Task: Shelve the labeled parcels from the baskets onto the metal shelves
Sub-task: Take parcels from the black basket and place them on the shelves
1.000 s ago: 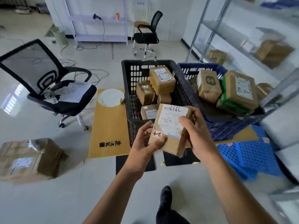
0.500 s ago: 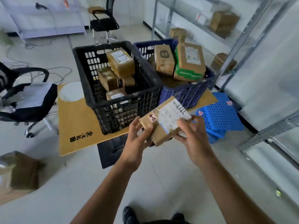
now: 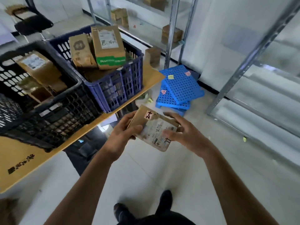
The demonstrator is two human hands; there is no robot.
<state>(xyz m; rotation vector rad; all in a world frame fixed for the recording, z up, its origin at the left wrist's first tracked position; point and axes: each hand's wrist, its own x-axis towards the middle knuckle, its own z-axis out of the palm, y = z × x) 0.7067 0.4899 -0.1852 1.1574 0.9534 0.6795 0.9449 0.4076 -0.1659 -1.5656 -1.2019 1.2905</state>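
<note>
Brown cardboard fills our hands: we hold a flat parcel [image 3: 151, 128] out in front of us, above the pale floor, its printed label facing up and a small tag reading "2-4" near its far corner. Our left hand [image 3: 124, 133] clamps the parcel's left edge, thumb on top. Our right hand [image 3: 184, 131] rests on the label side with fingers spread, thumb pressed onto the label.

To our left, a black basket [image 3: 53, 114] and a blue basket [image 3: 113, 88] sit touching side by side on a yellow-brown board [image 3: 21, 161]. Both hold more brown parcels; the one standing tallest in the blue basket is a box with a green band [image 3: 108, 46].

Just beyond our parcel, blue perforated plates [image 3: 180, 88] lie stacked on the floor. To our right stand the metal shelves [image 3: 253, 54], with a few brown boxes on the farther ones, blurred.
</note>
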